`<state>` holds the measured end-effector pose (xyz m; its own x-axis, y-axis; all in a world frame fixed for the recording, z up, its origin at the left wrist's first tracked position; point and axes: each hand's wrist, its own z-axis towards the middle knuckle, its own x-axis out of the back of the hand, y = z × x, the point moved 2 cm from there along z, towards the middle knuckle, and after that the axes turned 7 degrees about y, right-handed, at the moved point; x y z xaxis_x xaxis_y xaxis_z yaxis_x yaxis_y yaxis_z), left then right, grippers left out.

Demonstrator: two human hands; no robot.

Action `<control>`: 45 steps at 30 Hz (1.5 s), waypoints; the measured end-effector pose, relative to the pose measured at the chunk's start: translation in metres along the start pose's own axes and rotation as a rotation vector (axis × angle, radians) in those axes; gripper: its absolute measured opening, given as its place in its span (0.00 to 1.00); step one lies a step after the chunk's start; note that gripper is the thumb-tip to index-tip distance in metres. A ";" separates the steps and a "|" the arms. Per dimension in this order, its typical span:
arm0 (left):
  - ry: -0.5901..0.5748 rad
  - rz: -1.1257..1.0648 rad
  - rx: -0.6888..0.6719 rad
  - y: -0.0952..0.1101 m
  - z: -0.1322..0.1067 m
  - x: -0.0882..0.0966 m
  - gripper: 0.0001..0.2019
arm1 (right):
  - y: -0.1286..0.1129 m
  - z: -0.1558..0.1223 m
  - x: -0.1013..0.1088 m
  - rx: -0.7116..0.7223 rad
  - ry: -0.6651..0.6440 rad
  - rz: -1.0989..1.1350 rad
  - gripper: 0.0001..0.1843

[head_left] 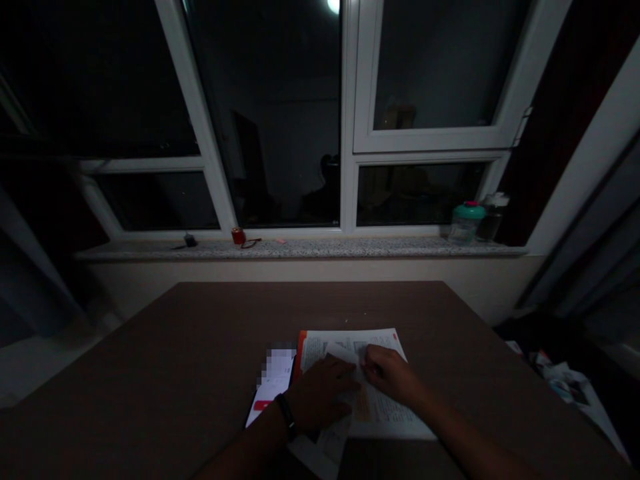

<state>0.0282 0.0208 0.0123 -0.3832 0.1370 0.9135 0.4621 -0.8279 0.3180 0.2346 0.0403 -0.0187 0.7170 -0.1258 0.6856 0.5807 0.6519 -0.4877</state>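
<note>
A printed booklet (390,413) with an orange spine lies open on the brown table (190,360) in front of me. A small white slip of paper (343,352) rests on its page. My left hand (323,393), with a dark band at the wrist, lies on the booklet with fingers curled against the slip. My right hand (390,373) meets it from the right, fingertips pinching the slip's edge. A lit phone (273,387) lies just left of the booklet, beside my left wrist.
A stone windowsill (300,249) runs behind the table under dark windows. On it stand a green-lidded jar (466,222), a clear bottle (493,217), a small red object (238,235) and a dark item (189,240). Papers lie on the floor at right (565,383).
</note>
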 end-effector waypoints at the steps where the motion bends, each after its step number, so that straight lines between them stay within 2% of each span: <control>1: -0.001 0.003 -0.003 0.001 0.000 0.001 0.22 | -0.003 -0.001 0.000 0.018 -0.027 0.031 0.08; 6: -0.021 0.013 -0.014 0.004 0.002 0.003 0.23 | -0.011 -0.002 -0.004 0.012 -0.107 0.076 0.09; 14: -0.016 -0.002 0.002 0.000 -0.001 -0.001 0.21 | 0.009 0.007 -0.001 -0.109 0.066 -0.077 0.09; 19: 0.000 0.011 0.009 -0.001 -0.002 -0.002 0.21 | 0.005 0.002 0.001 -0.130 0.102 -0.080 0.07; 22: -0.009 0.021 0.001 0.001 -0.001 0.000 0.21 | -0.003 -0.002 0.001 -0.100 0.067 -0.010 0.08; 25: -0.015 0.016 -0.011 0.003 0.001 0.001 0.22 | -0.011 -0.005 -0.001 -0.045 -0.031 0.057 0.08; 30: -0.023 0.014 -0.013 0.002 0.001 0.001 0.23 | -0.013 -0.003 -0.004 0.003 -0.107 0.044 0.09; 38: -0.006 0.009 0.003 0.001 -0.001 0.000 0.19 | 0.003 0.008 0.002 -0.073 0.040 -0.124 0.08; 45: -0.009 0.011 0.004 0.004 -0.002 0.001 0.21 | -0.004 0.001 0.006 -0.092 0.084 -0.096 0.08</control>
<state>0.0282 0.0169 0.0144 -0.3709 0.1332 0.9191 0.4693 -0.8271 0.3093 0.2364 0.0382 -0.0118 0.6838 -0.2487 0.6859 0.6782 0.5633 -0.4719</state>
